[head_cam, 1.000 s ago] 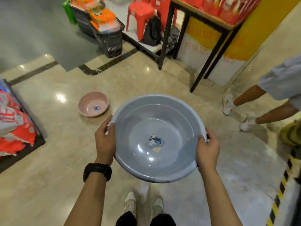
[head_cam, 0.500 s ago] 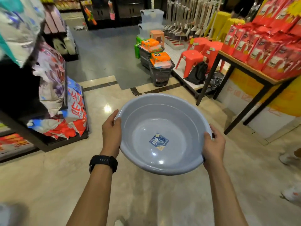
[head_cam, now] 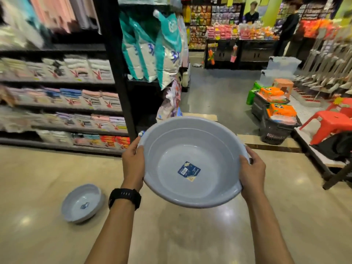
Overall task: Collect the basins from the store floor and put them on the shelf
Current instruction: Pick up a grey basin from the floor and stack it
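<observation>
Polished beige floor (head_cam: pixel 285 216) lies below; left hand (head_cam: pixel 133 164) and right hand (head_cam: pixel 251 172) curl fingers round opposite rims of the round grey plastic basin (head_cam: pixel 190 149), probably to carry it steadily.

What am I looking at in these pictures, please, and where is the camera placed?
There is no machine: a person wears a camera on the head, so every picture looks down along their own arms. The left hand and right hand grip opposite sides of a large grey basin, empty except for a blue sticker. A smaller grey basin lies on the shiny floor to the left, before a shelf of folded goods.
</observation>
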